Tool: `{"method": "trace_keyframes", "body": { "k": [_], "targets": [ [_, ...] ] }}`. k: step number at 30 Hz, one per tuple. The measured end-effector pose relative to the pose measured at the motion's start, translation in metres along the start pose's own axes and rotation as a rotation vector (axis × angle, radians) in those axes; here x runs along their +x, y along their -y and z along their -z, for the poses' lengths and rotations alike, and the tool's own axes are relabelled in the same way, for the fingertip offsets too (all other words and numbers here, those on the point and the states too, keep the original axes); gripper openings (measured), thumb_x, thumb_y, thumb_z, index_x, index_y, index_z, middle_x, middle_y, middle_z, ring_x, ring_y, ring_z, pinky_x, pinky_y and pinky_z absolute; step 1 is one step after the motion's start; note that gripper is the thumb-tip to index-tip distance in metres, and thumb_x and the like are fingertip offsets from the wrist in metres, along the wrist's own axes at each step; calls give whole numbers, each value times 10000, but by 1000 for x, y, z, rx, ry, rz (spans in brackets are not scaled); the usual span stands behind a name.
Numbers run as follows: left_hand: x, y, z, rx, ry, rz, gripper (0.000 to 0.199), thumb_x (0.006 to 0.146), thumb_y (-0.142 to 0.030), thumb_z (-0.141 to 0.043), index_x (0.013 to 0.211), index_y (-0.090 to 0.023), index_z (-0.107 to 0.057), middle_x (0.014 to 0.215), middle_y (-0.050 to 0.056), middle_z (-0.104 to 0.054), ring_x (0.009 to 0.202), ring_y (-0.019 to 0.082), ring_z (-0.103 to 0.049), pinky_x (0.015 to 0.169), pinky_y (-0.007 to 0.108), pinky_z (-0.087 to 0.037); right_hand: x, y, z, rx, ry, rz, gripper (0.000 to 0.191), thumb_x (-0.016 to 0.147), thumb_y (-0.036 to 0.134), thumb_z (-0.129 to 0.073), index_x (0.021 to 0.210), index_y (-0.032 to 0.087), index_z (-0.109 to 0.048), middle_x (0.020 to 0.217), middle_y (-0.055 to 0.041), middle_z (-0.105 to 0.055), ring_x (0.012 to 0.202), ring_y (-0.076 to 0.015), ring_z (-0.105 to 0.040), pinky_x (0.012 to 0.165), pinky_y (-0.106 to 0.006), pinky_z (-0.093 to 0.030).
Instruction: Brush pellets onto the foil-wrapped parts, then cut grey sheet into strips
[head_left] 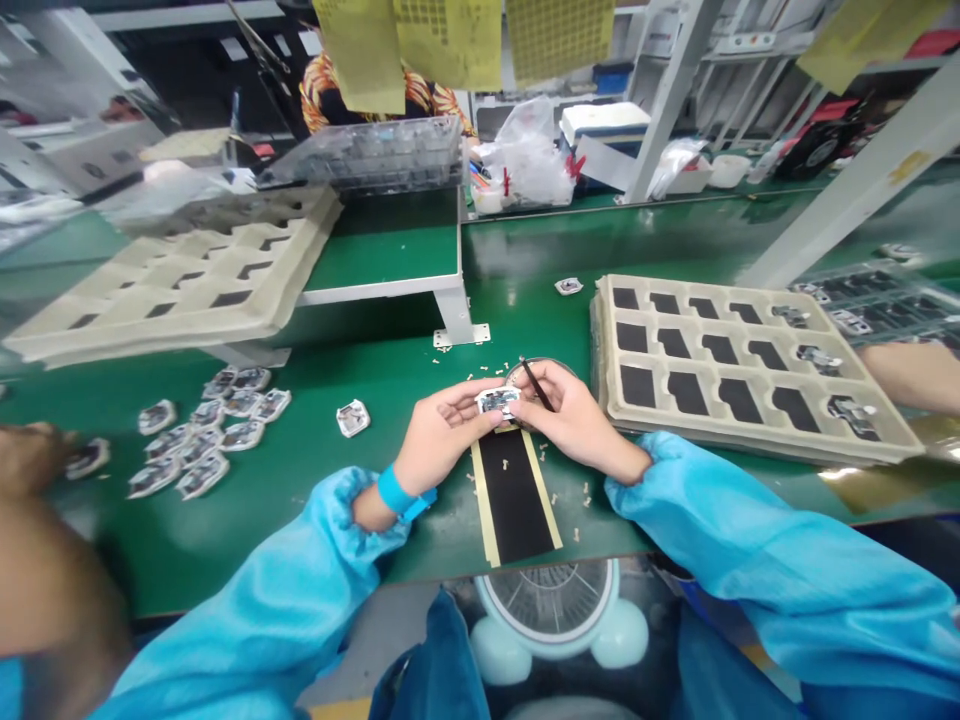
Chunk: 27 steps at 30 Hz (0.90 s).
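My left hand (439, 425) is closed on the near-left side of a small white-framed electronic part (495, 400), whose blue-grey inside faces up. My right hand (570, 410) meets it from the right, its thumb at the part's edge. A slim black tool (534, 380), whose exact kind I cannot make out, is gripped in that right hand, one end sticking up to the left. Beneath the hands runs a black mat strip (517, 500) with pale tape along both sides. Small pale pieces (553, 498) lie scattered around it. A round clear dish (517, 373) is partly hidden behind my right hand.
More white-framed parts (202, 440) lie clustered at left, with a single one (352, 418) nearer. A beige compartment tray (731, 390) stands at right, another tray (187, 265) on the raised shelf (390, 285). Other people's arms (915, 375) reach in from both sides. A fan (551, 600) sits below the table.
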<state>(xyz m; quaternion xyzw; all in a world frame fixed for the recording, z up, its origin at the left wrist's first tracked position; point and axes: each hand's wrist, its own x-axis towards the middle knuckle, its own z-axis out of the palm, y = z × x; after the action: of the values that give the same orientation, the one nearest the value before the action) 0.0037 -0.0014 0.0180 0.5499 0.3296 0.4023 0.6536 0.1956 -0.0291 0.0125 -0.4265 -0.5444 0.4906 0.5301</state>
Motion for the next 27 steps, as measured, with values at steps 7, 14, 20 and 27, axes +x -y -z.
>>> {"method": "trace_keyframes", "body": {
  "k": [7, 14, 20, 27],
  "targets": [
    [-3, 2, -6, 23, -26, -1, 391, 800, -271, -825, 1163, -161, -732, 1147, 110, -757, 936, 233, -752, 873, 361, -635, -3, 2, -4, -71, 44, 64, 204, 787, 164, -685, 978, 187, -617, 944, -24, -647, 936, -186, -625, 882, -339, -522],
    [-2, 10, -3, 320, -48, -114, 382, 893, -330, -726, 1250, -201, -680, 1244, 95, -710, 1088, 235, -697, 956, 348, -574, 1, -3, 0, -118, 26, 37, 148, 827, 249, -715, 936, 165, -661, 848, -17, -644, 786, -160, -594, 741, -299, -498],
    [-5, 10, -5, 308, -88, -94, 310, 873, -338, -742, 1132, -172, -702, 1050, 84, -747, 824, 182, -697, 754, 301, -583, -2, -3, -1, -96, 16, -15, 185, 811, 266, -734, 939, 160, -653, 796, 2, -621, 713, -137, -561, 691, -280, -472],
    [-13, 8, -11, 356, -181, -156, 278, 860, -306, -747, 1107, -181, -721, 975, 70, -749, 733, 161, -654, 693, 297, -557, -7, -1, -5, -70, 10, -7, 260, 803, 342, -768, 965, 173, -657, 825, -19, -663, 746, -166, -615, 720, -315, -528]
  ]
}}
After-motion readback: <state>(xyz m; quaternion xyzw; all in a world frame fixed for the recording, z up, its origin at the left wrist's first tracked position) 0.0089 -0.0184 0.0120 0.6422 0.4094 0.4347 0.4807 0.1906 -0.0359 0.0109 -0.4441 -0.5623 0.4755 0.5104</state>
